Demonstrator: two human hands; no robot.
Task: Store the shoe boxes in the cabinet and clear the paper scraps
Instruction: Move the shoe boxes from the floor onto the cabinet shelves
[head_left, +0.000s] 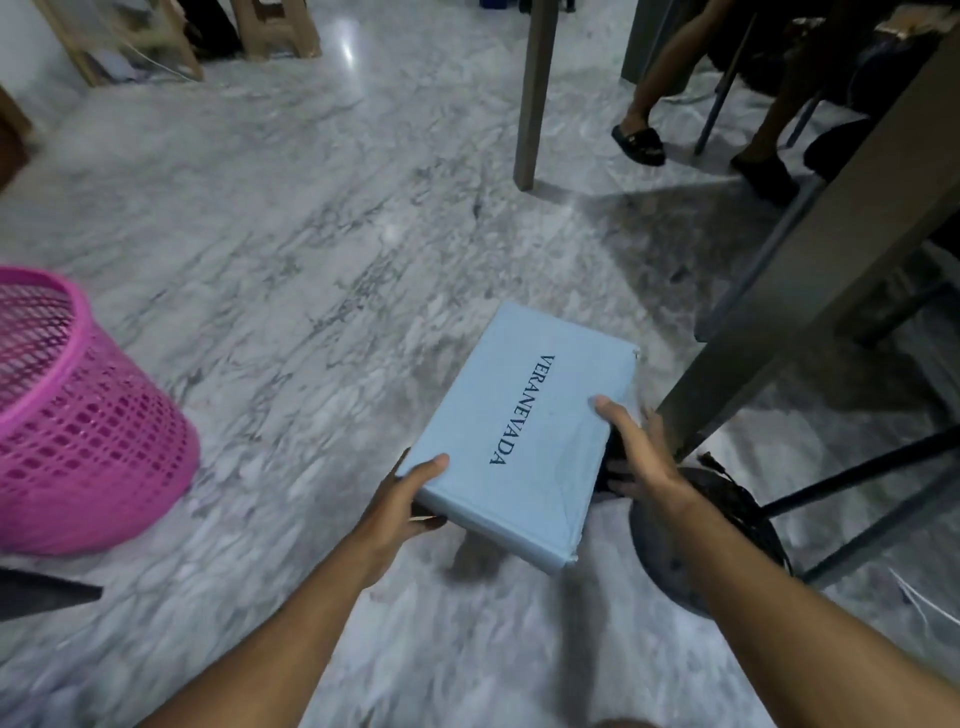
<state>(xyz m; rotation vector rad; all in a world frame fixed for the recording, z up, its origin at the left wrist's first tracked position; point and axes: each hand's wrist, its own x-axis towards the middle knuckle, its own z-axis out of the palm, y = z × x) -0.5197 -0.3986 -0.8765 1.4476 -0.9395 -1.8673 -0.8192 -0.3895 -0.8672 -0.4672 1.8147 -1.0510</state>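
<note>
A light blue shoe box (524, 431) with the word VERANEVADA printed along its lid is held above the grey marble floor (291, 270), tilted a little, between both hands. The left hand (402, 499) grips the near left corner, thumb lying on the lid and fingers curled under the edge. The right hand (641, 457) holds the right side, thumb pressed on the lid near the lettering, the other fingers wrapped down the side and partly hidden. To the left a pink mesh basket (78, 415) stands on the floor, well apart from the box. Just beside the right hand a grey table leg (810, 270) slants down, with a dark round base (711, 540) below the right forearm. Farther back another person's legs in black slippers (639, 137) show under the table.
</note>
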